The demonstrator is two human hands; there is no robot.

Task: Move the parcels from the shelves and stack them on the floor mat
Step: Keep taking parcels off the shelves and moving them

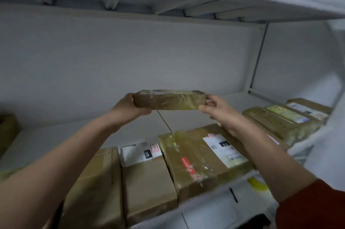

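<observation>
White shelf board (56,135), seam (164,120) running near to far mid-board. Near edge, side by side: plain brown box (93,187) left, labelled box (149,182), tape-wrapped box (196,155) with white label and red sticker. Right end: flat taped parcel (280,122), small far box (308,107) behind it. Far left, cut-off brown box (7,131).

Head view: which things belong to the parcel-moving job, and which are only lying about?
Job: flat parcel gripped by left hand and right hand; taped parcel, plain box on the shelf.
Lying about: yellow object and dark object below the shelf.
</observation>
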